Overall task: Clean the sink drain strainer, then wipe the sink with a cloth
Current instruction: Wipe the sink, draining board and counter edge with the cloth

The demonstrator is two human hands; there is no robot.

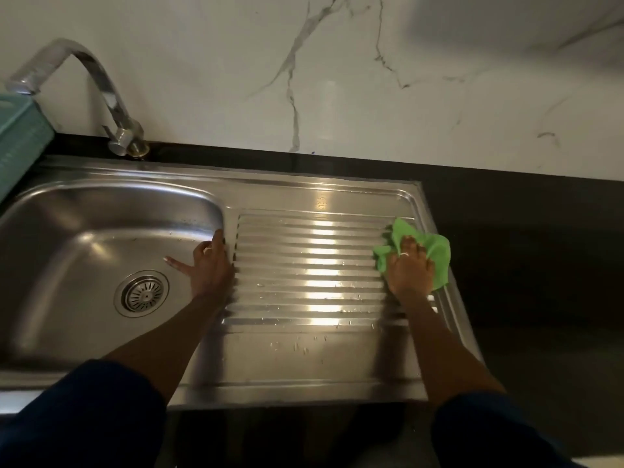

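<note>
Two hands work on a steel sink (304, 194) sunk in a black tabletop (526, 231) below a marble wall (337, 79). Right hand (410, 270), grip clenched on a green cloth (435, 251), presses it on the ribbed drainboard (310, 265) at its right edge. Left hand (209, 265), grip released, rests flat on the basin rim. Strainer (141, 293) sits in the basin drain; tap (101, 89) stands behind.

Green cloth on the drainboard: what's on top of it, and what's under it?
The right hand presses on the green cloth, bunching it. Beneath lies the ribbed drainboard, at its right end. Water droplets show on the bare ribs; whatever is under the cloth is hidden.
</note>
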